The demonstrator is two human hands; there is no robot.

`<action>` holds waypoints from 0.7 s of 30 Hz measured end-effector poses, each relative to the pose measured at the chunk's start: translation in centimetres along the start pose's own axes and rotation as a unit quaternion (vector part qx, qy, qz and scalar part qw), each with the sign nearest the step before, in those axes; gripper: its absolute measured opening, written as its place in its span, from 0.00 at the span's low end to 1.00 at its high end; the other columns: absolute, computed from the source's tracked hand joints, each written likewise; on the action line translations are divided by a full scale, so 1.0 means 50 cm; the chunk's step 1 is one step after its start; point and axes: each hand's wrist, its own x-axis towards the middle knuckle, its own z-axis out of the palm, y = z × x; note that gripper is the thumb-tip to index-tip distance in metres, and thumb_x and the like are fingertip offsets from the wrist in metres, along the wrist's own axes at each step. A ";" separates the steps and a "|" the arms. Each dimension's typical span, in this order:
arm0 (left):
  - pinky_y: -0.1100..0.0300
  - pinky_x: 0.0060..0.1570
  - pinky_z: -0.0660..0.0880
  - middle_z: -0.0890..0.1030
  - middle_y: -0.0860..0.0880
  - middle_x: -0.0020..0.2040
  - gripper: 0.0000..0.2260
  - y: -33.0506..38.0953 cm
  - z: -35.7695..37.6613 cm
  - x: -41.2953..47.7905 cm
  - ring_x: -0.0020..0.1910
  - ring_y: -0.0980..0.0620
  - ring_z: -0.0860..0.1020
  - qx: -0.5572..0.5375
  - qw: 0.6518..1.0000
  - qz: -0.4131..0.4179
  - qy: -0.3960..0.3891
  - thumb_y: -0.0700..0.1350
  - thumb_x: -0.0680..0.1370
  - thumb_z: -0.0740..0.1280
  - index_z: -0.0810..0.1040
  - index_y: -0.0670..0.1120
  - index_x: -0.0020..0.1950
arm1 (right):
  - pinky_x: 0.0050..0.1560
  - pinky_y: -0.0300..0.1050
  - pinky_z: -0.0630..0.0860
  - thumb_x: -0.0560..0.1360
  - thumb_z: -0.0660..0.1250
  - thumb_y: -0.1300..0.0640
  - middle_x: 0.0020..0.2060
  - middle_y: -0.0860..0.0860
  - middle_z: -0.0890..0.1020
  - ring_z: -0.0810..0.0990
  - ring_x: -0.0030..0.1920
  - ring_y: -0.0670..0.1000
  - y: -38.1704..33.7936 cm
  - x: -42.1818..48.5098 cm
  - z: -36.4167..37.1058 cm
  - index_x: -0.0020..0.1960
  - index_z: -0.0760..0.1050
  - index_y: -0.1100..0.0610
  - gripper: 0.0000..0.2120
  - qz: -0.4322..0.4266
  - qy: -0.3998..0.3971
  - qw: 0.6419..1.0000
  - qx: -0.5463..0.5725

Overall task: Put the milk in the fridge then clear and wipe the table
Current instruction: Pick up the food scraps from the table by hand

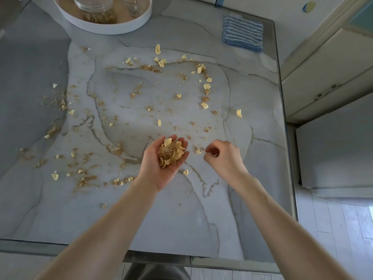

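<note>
Spilled cereal flakes and crumbs [149,68] lie scattered over the grey marble table [181,219]. My left hand [156,172] is cupped palm up over the table's middle and holds a pile of gathered cereal [170,152]. Just to its right, my right hand [224,158] hovers low with fingers curled and pinched together; a flake [198,151] lies on the table beside its fingertips. Whether the fingers pinch a crumb is hidden. A blue and white striped cloth [243,33] lies at the far right of the table. No milk is in view.
A white round tray [129,27] at the far edge holds a glass jar of cereal [94,9] and another glass item. The table's right edge runs beside cream cabinets [327,77] and a white appliance [335,154]. A dark seat top [155,271] shows below the near edge.
</note>
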 end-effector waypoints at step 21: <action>0.54 0.38 0.80 0.82 0.42 0.36 0.13 0.049 -0.027 -0.014 0.36 0.48 0.83 -0.029 0.999 -0.001 -0.037 0.46 0.79 0.57 0.77 0.42 0.41 | 0.42 0.43 0.67 0.73 0.66 0.56 0.43 0.52 0.73 0.72 0.43 0.52 -0.021 -0.044 0.091 0.50 0.75 0.59 0.08 -0.018 -0.065 0.994 -0.089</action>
